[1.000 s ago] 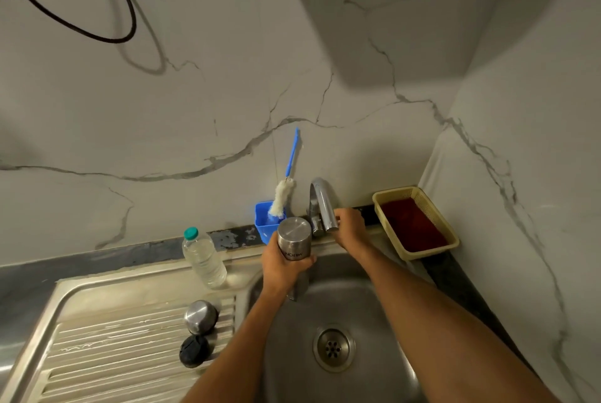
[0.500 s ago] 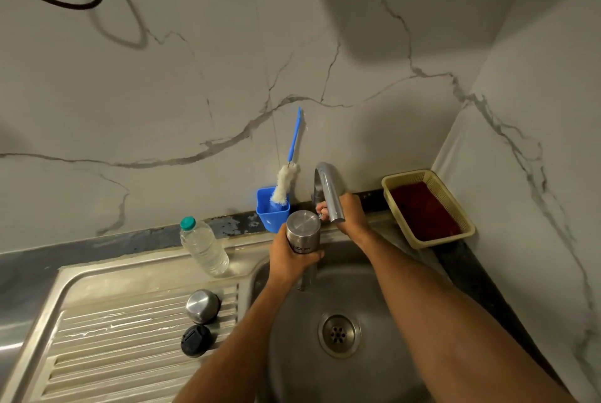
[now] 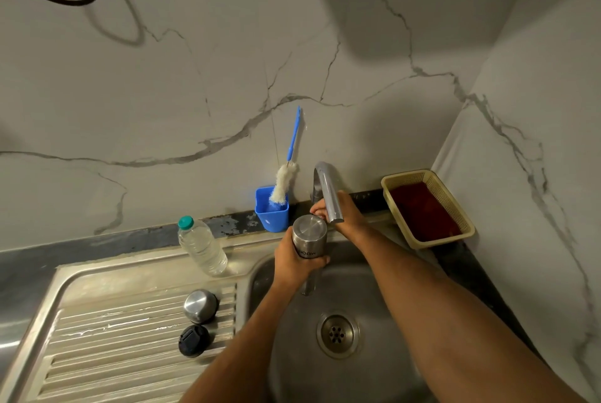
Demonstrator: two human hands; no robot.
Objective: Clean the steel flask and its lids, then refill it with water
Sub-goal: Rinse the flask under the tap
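Note:
My left hand (image 3: 294,264) grips the steel flask (image 3: 309,233) upside down over the sink basin (image 3: 383,285), base towards me. A thin stream of water falls from under the flask into the basin. My right hand (image 3: 349,217) reaches behind the tap spout (image 3: 327,189), its fingers curled round the tap near its base; the part it holds is hidden by the spout. The steel lid (image 3: 200,305) and the black inner lid (image 3: 193,340) lie on the ribbed drainboard (image 3: 107,337) to the left.
A clear plastic water bottle (image 3: 201,246) with a teal cap stands at the back of the drainboard. A blue cup (image 3: 271,212) holding a bottle brush (image 3: 286,179) sits by the wall. A beige basket (image 3: 455,204) occupies the right corner. The drain (image 3: 337,333) lies mid-basin.
Both hands have stayed at the tap and flask. The flask has shifted slightly closer to the spout tip. My head has tilted, moving the whole scene in view.

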